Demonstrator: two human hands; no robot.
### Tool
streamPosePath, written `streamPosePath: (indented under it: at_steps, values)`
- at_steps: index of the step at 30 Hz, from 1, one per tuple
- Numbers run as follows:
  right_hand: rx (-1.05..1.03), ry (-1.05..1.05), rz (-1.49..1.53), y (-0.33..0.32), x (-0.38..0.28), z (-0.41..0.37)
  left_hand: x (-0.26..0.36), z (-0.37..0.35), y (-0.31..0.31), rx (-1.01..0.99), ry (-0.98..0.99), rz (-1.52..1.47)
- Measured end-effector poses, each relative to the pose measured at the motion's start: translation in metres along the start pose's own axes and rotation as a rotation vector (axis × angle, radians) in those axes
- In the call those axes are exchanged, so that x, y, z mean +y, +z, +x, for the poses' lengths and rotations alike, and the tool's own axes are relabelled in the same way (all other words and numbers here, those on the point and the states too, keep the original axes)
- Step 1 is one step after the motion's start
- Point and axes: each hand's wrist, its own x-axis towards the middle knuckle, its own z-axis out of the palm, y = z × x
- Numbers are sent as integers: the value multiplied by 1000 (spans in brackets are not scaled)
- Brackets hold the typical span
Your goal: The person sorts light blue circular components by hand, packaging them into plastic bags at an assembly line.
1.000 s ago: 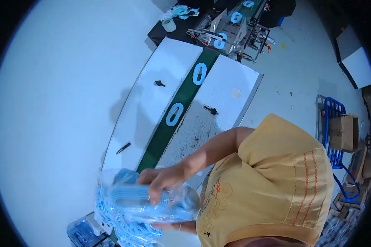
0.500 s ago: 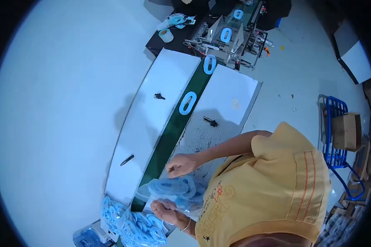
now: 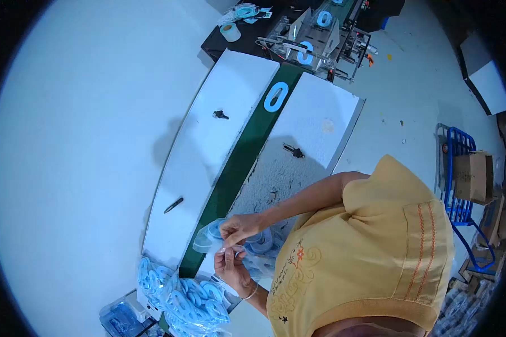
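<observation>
My right hand (image 3: 240, 227) and my left hand (image 3: 233, 269) meet over the near edge of the table. Fingers of both hands are pinched together on the edge of a clear plastic bag (image 3: 258, 263). Pale blue oval rings (image 3: 260, 242) show through the bag, partly hidden by my right hand. Just beyond my left hand, a heap of bagged blue rings (image 3: 194, 303) lies at the table's end. One blue oval ring (image 3: 276, 96) rests on the green conveyor belt (image 3: 239, 160), well away from my hands.
A dark pen (image 3: 174, 205) and two black fittings (image 3: 221, 115) are on the white tabletop (image 3: 197, 151). At the far end stands a metal feeding machine (image 3: 320, 45) with more rings. A tape roll (image 3: 230, 32) sits beside it. A blue trolley (image 3: 460, 174) holds a cardboard box (image 3: 472, 177).
My hands have come together at the bag's edge; before, they were apart on either side of it. The rings on the belt have shifted, and fewer lie on the table stretch.
</observation>
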Motion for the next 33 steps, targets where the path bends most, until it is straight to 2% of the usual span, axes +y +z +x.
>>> streamPosePath:
  at_steps: [1,5,11,15,16,20,21,25,30,33]
  values:
    - [2,3,1,2,-5,-1,-2,1,0,1,-3,-1]
    - [-56,52,-301,11,-29,1,-7,5,0,80,100,130]
    - [-140,170,-520,2,-46,8,-2,5,12,54,150,356]
    - [-135,-153,-632,-2,-37,10,-2,8,2,-96,-12,-35]
    - [-134,-153,-634,0,-36,9,-2,9,1,-99,-13,-36]
    - [55,-415,-795,26,-16,-3,1,-5,-16,-67,66,-65]
    - [51,-410,-790,28,-17,-7,1,-9,-13,-59,64,-65]
    - [198,-390,-963,37,-18,-13,10,-21,9,167,311,518]
    - [-28,-245,-730,28,-23,-5,22,-20,5,112,96,412]
    - [-34,-252,-692,30,-23,0,24,-19,2,84,82,322]
